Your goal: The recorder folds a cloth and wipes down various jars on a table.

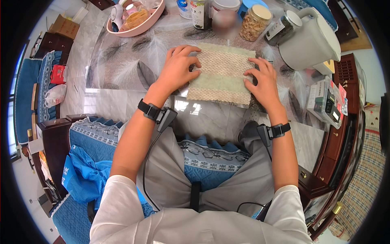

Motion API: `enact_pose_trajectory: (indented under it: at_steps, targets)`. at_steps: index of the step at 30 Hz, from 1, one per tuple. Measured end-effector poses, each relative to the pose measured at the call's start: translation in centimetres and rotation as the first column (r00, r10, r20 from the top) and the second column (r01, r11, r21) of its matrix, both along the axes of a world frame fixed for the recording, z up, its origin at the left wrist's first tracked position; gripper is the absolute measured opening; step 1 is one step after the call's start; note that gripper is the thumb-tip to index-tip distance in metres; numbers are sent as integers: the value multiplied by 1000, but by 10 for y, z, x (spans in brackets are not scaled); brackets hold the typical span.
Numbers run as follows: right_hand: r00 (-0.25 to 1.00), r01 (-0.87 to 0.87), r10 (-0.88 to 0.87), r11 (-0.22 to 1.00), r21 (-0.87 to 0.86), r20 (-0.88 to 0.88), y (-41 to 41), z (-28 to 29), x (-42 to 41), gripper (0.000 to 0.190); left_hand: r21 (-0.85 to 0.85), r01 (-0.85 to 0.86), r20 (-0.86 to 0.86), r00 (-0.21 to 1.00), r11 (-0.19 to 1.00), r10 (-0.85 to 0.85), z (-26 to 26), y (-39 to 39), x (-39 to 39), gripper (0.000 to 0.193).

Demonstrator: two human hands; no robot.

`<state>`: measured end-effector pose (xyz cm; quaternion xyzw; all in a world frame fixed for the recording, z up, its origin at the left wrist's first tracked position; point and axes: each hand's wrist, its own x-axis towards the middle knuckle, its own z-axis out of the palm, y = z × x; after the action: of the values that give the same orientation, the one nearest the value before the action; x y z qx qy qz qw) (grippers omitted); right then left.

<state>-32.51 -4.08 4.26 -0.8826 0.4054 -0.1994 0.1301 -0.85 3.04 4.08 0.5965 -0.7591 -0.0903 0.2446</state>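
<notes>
A knitted piece (224, 65) in beige and pale green bands lies flat before me, its lower side reaching the front edge of the glossy feather-print tabletop (122, 65). My left hand (180, 65) rests along its left side, with thumb and fingertips touching the knit and the fingers spread and bent. On the opposite side, my right hand (263, 77) touches the right border with thumb and fingertips, also spread apart. Neither hand is closed around the fabric. A black strap with a small device and cable is on each wrist.
Along the back stand a pink basin (137, 32) of items, several jars, including a gold-lidded jar (255, 23), and a grey pitcher (307, 41). A clear plastic box (324, 102) sits at the right. A blue bag (86, 174) lies on the seat at my left.
</notes>
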Motion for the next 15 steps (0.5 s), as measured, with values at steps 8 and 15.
enact_pose_trajectory:
  at_steps: [8, 15]
  targets:
    - [999, -34, 34, 999, -23, -3, -2, -3, -1, 12, -7, 27, 38, 999, 1000, -27, 0, -1, 3, 10]
    - [996, -72, 74, 996, -48, 49, -4, 3, -3, 15, -61, 65, 32, 997, 996, -63, 10, 0, 3, 12]
